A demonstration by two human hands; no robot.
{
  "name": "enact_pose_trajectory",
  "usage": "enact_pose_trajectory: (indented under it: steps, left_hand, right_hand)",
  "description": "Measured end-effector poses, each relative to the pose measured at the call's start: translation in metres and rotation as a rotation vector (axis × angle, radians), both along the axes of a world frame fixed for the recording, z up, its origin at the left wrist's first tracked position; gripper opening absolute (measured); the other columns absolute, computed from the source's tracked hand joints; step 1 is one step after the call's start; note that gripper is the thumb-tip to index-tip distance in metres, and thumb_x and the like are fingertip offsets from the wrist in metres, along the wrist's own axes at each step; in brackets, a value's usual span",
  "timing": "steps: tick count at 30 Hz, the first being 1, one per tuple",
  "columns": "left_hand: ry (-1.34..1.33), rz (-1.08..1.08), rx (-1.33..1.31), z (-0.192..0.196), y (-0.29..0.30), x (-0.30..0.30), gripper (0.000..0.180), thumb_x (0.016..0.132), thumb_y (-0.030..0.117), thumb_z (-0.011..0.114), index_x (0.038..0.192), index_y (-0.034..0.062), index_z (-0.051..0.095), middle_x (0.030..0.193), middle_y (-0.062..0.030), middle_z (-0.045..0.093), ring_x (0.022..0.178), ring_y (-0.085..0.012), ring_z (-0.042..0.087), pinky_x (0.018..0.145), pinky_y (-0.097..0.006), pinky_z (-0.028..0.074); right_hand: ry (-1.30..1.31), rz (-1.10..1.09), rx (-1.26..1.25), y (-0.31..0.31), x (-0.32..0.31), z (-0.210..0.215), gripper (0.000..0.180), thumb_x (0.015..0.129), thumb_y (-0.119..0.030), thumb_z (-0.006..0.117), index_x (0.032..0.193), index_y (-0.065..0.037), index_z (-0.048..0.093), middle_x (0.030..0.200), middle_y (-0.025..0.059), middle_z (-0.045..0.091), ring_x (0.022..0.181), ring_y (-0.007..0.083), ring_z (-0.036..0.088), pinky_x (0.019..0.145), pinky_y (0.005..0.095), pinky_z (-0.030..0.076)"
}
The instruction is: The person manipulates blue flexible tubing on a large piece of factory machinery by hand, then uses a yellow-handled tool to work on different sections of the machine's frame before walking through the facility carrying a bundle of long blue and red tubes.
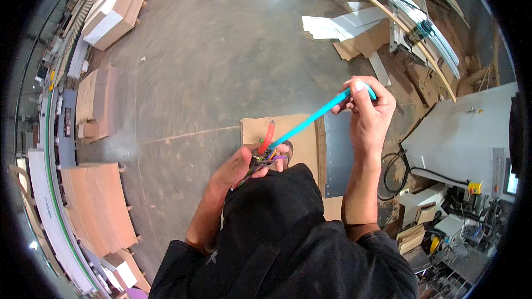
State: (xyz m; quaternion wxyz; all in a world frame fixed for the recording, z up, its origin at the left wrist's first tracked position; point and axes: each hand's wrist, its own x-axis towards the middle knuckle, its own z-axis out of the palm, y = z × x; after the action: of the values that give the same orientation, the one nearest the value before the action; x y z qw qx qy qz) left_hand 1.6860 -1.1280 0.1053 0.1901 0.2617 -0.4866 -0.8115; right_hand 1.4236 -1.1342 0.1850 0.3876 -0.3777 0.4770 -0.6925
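Note:
My left hand (242,165) is closed around a bundle of thin coloured strands (270,155), with orange, purple and dark ones showing. Out of that bundle sticks a short red tube-like piece (268,136), pointing away from me. A long turquoise strip or tube (311,120) runs from the bundle up to my right hand (370,112). The thumb and fingers of that hand pinch its far end, and the strip looks taut and straight. What the strands join inside my left palm is hidden by the fingers.
Beneath my hands lies a cardboard sheet (252,127) beside a grey panel (338,152). Stacked boards (98,205) stand at left. To the right are a white machine cabinet (460,133) and a looped black cable (394,174). White sheets (343,25) lie farther off.

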Motion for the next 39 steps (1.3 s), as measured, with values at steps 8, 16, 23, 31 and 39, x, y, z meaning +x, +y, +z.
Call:
enact_pose_trajectory:
  steps: [8, 16, 23, 31, 39]
  left_hand:
    - [0.187, -0.154, 0.207, -0.018, -0.028, -0.007, 0.107, 0.075, 0.086, 0.036, 0.130, -0.0043, 0.052, 0.095, -0.0126, 0.065, 0.056, -0.0049, 0.047, 0.047, -0.015, 0.034]
    - [0.210, -0.249, 0.253, -0.016, -0.060, 0.017, 0.108, 0.075, 0.085, 0.036, 0.131, -0.0063, 0.048, 0.098, -0.0167, 0.065, 0.056, -0.0065, 0.051, 0.044, -0.015, 0.036]
    - [0.286, -0.248, 0.379, -0.044, -0.073, 0.047, 0.098, 0.083, 0.077, 0.036, 0.152, 0.0114, 0.017, 0.120, -0.0235, 0.058, 0.066, -0.0182, 0.061, 0.046, -0.020, 0.044]
    - [0.260, -0.252, 0.304, -0.040, -0.090, 0.063, 0.087, 0.088, 0.070, 0.035, 0.142, 0.0016, 0.036, 0.119, -0.0203, 0.058, 0.073, -0.0162, 0.060, 0.049, -0.021, 0.045]
    - [0.133, -0.266, 0.046, -0.028, -0.109, 0.089, 0.079, 0.095, 0.067, 0.028, 0.129, -0.0007, 0.053, 0.097, -0.0064, 0.064, 0.057, -0.0054, 0.044, 0.053, -0.019, 0.039]
  right_hand:
    - [0.195, 0.082, 0.022, -0.007, -0.013, 0.022, 0.023, 0.090, -0.013, 0.065, 0.108, 0.002, 0.065, 0.075, 0.0063, 0.063, 0.058, 0.0107, 0.057, 0.052, 0.0237, 0.047]
    - [0.070, 0.727, -0.021, -0.035, -0.011, 0.030, 0.051, 0.095, -0.016, 0.057, 0.140, 0.000, 0.041, 0.107, 0.0128, 0.067, 0.087, 0.0157, 0.064, 0.076, 0.0285, 0.051]
    - [0.464, 0.542, 0.307, -0.060, 0.015, 0.039, 0.047, 0.088, -0.030, 0.069, 0.119, 0.005, 0.061, 0.080, 0.0077, 0.066, 0.063, 0.0141, 0.063, 0.057, 0.0254, 0.051]
    - [0.865, 0.055, 0.501, -0.082, 0.082, 0.008, 0.039, 0.079, -0.029, 0.072, 0.065, 0.006, 0.061, 0.048, 0.0125, 0.046, 0.048, 0.0130, 0.041, 0.048, 0.0362, 0.038]
    - [0.407, 0.059, 0.513, -0.075, 0.130, -0.033, 0.030, 0.089, -0.025, 0.066, 0.104, 0.000, 0.069, 0.066, 0.0023, 0.060, 0.055, 0.0081, 0.053, 0.049, 0.0261, 0.043]
